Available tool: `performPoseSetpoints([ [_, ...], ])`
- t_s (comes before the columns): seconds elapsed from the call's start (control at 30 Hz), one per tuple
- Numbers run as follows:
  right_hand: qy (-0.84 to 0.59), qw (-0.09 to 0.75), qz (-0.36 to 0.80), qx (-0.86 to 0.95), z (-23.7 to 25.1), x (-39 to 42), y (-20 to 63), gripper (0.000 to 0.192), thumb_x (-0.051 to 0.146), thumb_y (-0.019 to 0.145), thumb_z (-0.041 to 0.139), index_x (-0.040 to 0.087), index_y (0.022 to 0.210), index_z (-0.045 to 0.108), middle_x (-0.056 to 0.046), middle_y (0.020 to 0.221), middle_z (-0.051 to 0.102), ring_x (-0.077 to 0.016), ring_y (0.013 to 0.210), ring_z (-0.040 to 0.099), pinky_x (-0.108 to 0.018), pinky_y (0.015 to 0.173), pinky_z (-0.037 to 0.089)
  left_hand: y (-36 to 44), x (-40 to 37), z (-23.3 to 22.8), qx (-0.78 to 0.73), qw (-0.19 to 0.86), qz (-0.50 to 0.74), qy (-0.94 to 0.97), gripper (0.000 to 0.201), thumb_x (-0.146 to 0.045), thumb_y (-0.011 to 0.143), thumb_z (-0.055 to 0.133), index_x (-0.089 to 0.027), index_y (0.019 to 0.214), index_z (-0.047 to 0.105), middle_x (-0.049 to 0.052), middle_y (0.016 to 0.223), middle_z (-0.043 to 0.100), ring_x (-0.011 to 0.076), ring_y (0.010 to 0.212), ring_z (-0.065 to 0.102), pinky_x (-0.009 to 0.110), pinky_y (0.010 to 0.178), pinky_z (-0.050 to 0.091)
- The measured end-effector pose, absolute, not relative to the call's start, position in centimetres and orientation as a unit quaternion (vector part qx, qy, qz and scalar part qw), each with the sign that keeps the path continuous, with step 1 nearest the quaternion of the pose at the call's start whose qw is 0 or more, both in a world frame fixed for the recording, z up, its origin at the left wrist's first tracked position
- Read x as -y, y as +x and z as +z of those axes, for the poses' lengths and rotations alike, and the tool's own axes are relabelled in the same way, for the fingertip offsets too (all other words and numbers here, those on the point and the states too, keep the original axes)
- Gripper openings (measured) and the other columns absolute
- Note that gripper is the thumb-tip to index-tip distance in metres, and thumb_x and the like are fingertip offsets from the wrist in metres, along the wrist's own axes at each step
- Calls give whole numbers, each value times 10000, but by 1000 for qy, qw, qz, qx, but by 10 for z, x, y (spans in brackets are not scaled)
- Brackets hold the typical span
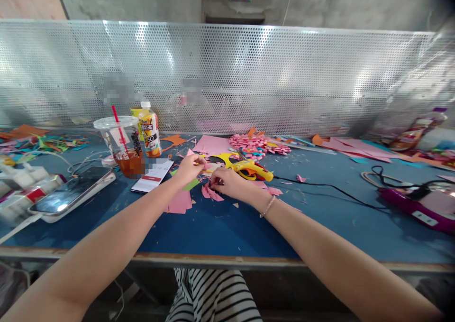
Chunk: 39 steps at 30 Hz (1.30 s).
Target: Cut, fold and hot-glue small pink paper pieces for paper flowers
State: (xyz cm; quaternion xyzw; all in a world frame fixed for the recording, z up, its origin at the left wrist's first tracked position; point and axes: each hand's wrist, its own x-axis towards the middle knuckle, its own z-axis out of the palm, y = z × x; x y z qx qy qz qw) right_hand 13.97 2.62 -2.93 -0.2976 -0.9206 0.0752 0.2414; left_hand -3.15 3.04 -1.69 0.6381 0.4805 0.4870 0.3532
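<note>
The blue table [227,227] in front of the perforated metal screen is strewn with paper scraps. Your left hand [190,168] and right hand [229,183] meet over small pink paper pieces [212,192], fingers pinched on them to steady a fold, the glue gun [252,169] lying just beyond your right hand

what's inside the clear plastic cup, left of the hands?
The plastic cup holds a red straw and reddish-brown drink at the bottom. A blurred patch covers part of its lower wall.
</note>
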Motion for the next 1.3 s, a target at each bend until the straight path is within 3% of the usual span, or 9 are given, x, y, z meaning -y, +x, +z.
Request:
performPoseSetpoints([
  [0.37, -266, 335, 80, 901, -18, -21, 141, 262, 23, 716, 503, 155, 921, 597, -54, 857, 608, -121, 751, 563, -241, 680, 466, -30, -31, -19, -463, 385, 501, 622, 88, -84, 677, 526, -146, 738, 519, 22, 735, 552, 124, 654, 578, 270, 583, 504],
  [0.5, -273, 387, 73, 878, -16, -22, 143, 237, 54, 731, 500, 183, 892, 618, -32, 844, 632, -121, 762, 588, -249, 700, 479, -29, -25, -14, -438, 373, 530, 623, 104, -88, 706, 478, -163, 775, 497, -1, 734, 542, 104, 561, 590, 278, 559, 508],
  [0.63, -307, 427, 63, 848, -11, -17, 144, 201, 104, 749, 510, 192, 884, 628, -34, 835, 655, -137, 758, 613, -273, 711, 491, -26, -19, -10, -425, 364, 519, 647, 121, -52, 685, 456, -158, 686, 514, -13, 629, 553, 114, 580, 604, 289, 630, 513],
  [0.77, -330, 449, 32, 830, -3, -10, 145, 200, 146, 764, 519, 207, 918, 630, -36, 843, 668, -171, 806, 621, -330, 770, 483, -19, -16, -10, -427, 469, 489, 599, 116, -54, 672, 492, -139, 660, 571, 15, 609, 601, 124, 607, 606, 323, 708, 504],
  [0.93, -295, 451, -5, 842, 0, -7, 148, 244, 113, 798, 453, 235, 922, 624, -23, 885, 662, -170, 888, 593, -331, 814, 460, -15, -9, -8, -321, 600, 499, 536, 116, -231, 735, 555, -126, 721, 601, 50, 690, 624, 133, 632, 612, 345, 739, 493],
  [1.17, -299, 499, -7, 813, 0, -7, 147, 225, 79, 772, 424, 200, 930, 528, -71, 956, 564, -178, 938, 526, -329, 803, 454, -14, -6, -5, -314, 584, 507, 551, 116, -208, 684, 638, -113, 706, 576, 25, 683, 584, 101, 654, 585, 338, 780, 479],
  [1.3, -346, 489, 39, 800, -1, -12, 148, 120, 103, 737, 451, 183, 821, 481, -56, 847, 529, -158, 801, 517, -283, 692, 443, -14, -6, -5, -320, 564, 519, 557, 132, -242, 699, 626, -126, 702, 563, 3, 652, 562, 86, 639, 567, 338, 798, 481],
])
